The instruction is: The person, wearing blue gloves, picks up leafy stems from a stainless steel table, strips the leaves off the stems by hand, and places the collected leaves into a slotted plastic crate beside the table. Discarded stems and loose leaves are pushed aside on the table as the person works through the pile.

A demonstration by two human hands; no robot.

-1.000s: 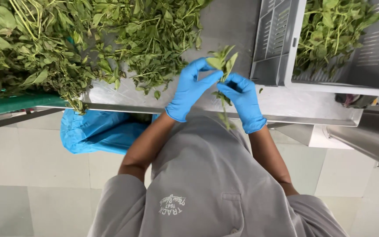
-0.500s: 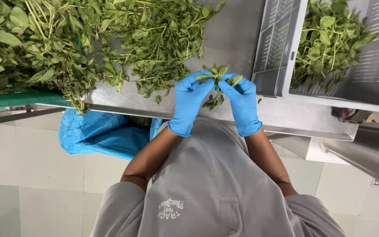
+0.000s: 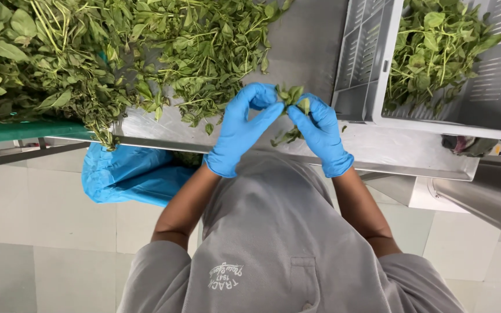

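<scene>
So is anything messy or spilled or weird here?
A little. The loose pile of green leaves spreads across the metal table, and some stems droop over its front edge above the blue bag. Otherwise nothing stands out: the left hand and right hand hold one small sprig, and the grey crate sits level.

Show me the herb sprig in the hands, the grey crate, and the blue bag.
herb sprig [image 3: 293, 96], head view, on its leaves between the fingertips.
grey crate [image 3: 359, 69], head view, on its slotted left wall.
blue bag [image 3: 126, 177], head view, on its crumpled middle.
</scene>
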